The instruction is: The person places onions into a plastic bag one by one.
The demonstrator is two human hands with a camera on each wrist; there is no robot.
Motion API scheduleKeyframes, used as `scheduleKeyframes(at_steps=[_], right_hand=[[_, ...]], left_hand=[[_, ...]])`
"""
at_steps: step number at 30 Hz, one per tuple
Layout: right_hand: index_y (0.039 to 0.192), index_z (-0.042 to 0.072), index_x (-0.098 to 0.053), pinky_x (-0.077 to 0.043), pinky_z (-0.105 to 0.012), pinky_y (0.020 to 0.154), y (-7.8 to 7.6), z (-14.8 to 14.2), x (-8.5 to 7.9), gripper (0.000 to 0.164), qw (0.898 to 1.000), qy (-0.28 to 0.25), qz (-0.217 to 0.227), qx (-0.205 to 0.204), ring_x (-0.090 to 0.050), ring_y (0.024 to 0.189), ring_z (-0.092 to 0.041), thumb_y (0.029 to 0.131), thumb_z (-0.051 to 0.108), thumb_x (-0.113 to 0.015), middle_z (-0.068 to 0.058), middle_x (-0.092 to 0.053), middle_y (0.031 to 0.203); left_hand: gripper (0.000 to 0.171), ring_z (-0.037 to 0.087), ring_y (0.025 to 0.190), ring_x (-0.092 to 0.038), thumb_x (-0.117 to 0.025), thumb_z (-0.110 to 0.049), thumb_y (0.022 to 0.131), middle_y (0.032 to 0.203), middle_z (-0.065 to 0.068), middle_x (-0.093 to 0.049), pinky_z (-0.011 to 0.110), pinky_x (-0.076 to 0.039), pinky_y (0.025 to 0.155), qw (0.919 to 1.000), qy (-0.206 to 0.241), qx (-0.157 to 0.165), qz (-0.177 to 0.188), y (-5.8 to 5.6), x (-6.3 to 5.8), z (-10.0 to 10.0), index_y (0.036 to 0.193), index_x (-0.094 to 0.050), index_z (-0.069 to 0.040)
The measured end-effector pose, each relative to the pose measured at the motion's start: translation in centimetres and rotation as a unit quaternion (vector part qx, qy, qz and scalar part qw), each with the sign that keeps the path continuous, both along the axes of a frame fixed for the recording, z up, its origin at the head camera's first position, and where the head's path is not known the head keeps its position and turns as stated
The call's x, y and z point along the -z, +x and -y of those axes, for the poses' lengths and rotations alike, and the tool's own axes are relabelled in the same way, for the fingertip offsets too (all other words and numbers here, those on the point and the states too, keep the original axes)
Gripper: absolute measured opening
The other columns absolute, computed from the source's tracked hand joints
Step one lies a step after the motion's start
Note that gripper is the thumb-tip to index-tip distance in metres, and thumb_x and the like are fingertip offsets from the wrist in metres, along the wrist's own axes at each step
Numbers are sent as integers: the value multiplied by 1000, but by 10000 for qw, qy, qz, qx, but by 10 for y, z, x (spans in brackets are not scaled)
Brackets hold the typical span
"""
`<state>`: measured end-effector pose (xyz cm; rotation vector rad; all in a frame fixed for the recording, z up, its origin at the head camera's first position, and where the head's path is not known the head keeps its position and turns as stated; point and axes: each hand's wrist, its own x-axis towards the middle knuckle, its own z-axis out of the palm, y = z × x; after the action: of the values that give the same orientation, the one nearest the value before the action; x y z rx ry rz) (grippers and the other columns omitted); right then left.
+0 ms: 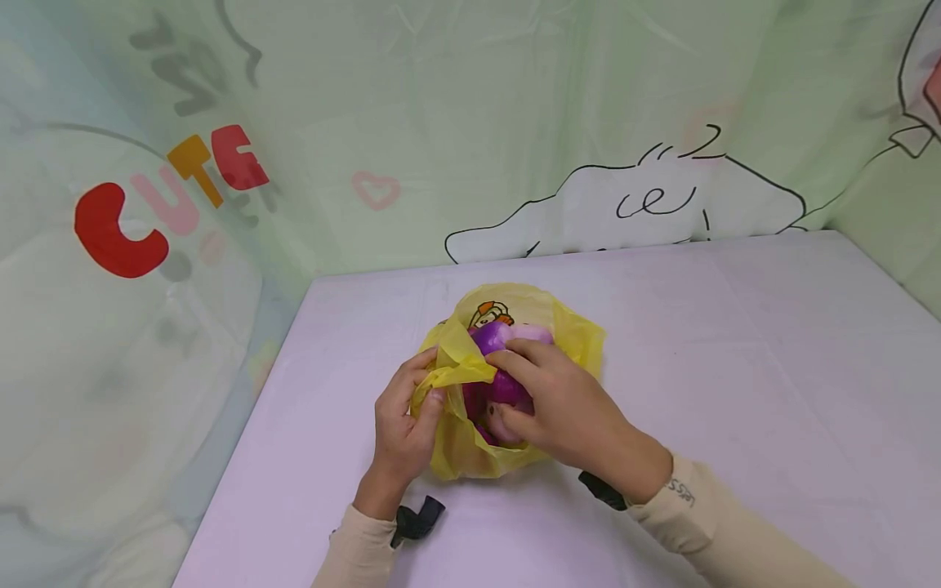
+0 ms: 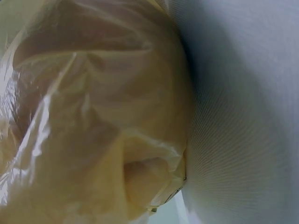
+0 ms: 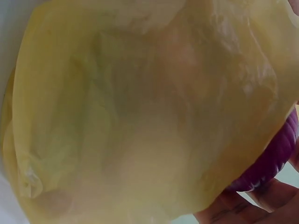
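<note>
A thin yellow plastic bag (image 1: 470, 457) stands with its mouth open, a cartoon print showing on its far inner side. My left hand (image 1: 403, 425) pinches the bag's near-left rim between thumb and fingers. At the mouth, my right hand (image 1: 577, 408) has its thumb and fingers curled about a glossy purple round thing (image 1: 509, 387), which looks ribbed in the right wrist view. Around it in the bag lie another purple thing (image 1: 490, 335), a pale pink one (image 1: 532, 333) and a pinkish one with dark spots (image 1: 502, 426). Yellow plastic fills most of both wrist views.
The bag sits on a table (image 1: 735, 367) with a pale lilac cover. Behind it hangs a printed curtain (image 1: 441, 122), meeting the table's back edge. Black straps (image 1: 419, 520) show at both wrists, by the beige sleeves.
</note>
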<state>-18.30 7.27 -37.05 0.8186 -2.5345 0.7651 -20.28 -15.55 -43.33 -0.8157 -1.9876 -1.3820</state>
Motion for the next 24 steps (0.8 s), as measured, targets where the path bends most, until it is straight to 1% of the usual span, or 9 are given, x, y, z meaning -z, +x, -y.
scheduleKeyframes(at_steps=[5,15,24], right_hand=[[126,7,-70,-61,-48,92,1,2,-1,46,10000,72,47,-34,-66,116,-35,83,20,-79,-19,-65,131],[130,6,-68,-61,-50,91,5,2,-3,51,9994,27,344,-29,-64,119,-35,85,26,-82,-18,-63,136],[131,6,-68,-61,-51,91,5,-2,-2,52,9996,-64,279,-14,-63,122,-34,87,29,-79,-17,-63,135]], left_hand=[[10,36,124,-65,-55,8,91,134,20,-66,35,-50,110,10000,11,19,6,0,0,0,96,-62,3],[11,37,125,-64,-55,8,91,134,20,-66,36,-49,111,10000,26,3,9,1,0,0,97,-62,3],[10,37,124,-64,-55,8,90,133,20,-67,36,-48,112,10000,35,-25,-51,1,-1,0,96,-61,3]])
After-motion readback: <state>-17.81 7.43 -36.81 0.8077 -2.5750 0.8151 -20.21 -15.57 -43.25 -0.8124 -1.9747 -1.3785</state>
